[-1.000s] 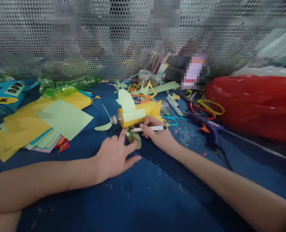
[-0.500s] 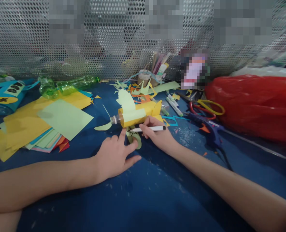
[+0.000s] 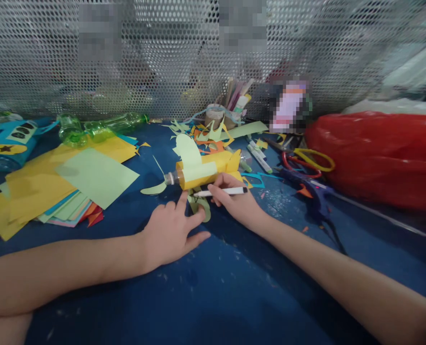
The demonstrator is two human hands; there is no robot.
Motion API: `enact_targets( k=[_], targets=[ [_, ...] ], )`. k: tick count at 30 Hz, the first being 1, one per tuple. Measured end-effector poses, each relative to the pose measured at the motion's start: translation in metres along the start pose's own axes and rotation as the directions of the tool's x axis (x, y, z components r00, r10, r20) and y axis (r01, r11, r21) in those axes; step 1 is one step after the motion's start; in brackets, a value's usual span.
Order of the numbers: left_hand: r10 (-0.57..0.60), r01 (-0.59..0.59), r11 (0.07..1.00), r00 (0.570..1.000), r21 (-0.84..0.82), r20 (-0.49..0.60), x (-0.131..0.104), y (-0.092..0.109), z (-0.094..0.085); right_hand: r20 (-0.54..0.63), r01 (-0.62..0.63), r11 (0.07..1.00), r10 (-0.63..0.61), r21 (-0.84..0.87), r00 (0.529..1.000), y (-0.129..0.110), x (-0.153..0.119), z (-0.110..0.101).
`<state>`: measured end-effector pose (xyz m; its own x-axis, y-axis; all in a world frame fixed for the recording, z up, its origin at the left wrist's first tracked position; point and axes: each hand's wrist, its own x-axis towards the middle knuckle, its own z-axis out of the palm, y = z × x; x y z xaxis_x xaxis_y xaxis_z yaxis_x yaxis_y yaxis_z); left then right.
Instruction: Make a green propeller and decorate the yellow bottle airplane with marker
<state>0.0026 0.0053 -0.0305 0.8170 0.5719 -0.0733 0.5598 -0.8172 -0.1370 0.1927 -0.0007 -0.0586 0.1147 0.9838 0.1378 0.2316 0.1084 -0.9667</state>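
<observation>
A plastic bottle (image 3: 200,171) wrapped in yellow paper lies on its side, its neck pointing left. One pale green paper wing (image 3: 189,148) stands up from its far side. On the near side, another green paper wing (image 3: 205,213) lies low, with dark lines drawn on it. My right hand (image 3: 230,196) is closed around a white marker (image 3: 234,190), its tip at those lines. My left hand (image 3: 175,230) has its fingers spread, with fingertips pressing on the near wing and beside the bottle. A curved green paper strip (image 3: 153,189) is by the bottle's neck.
Coloured paper sheets (image 3: 98,177) and green bottles (image 3: 115,124) are on the left. Paper scraps, a cup of sticks (image 3: 216,115) and loose markers (image 3: 259,158) lie behind. Scissors (image 3: 302,160), a blue glue gun (image 3: 315,194) and a red plastic bag (image 3: 374,158) are on the right.
The marker tip has shifted very slightly over the drawn lines on the near wing. Both hands and the bottle otherwise keep their places.
</observation>
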Motion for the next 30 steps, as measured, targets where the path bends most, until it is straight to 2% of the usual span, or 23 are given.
enact_targets(
  k=[18, 30],
  targets=[
    [0.002, -0.002, 1.0, 1.0, 0.013, -0.003, -0.0003, 0.0001, -0.0002, 0.031, 0.007, 1.0, -0.006, -0.019, 1.0, -0.0012, -0.0006, -0.0003],
    [-0.001, 0.001, 1.0, 1.0, 0.021, 0.006, -0.0003, 0.0002, -0.001, -0.006, -0.005, 1.0, 0.005, 0.003, 1.0, -0.0011, 0.0004, -0.0007]
  ],
)
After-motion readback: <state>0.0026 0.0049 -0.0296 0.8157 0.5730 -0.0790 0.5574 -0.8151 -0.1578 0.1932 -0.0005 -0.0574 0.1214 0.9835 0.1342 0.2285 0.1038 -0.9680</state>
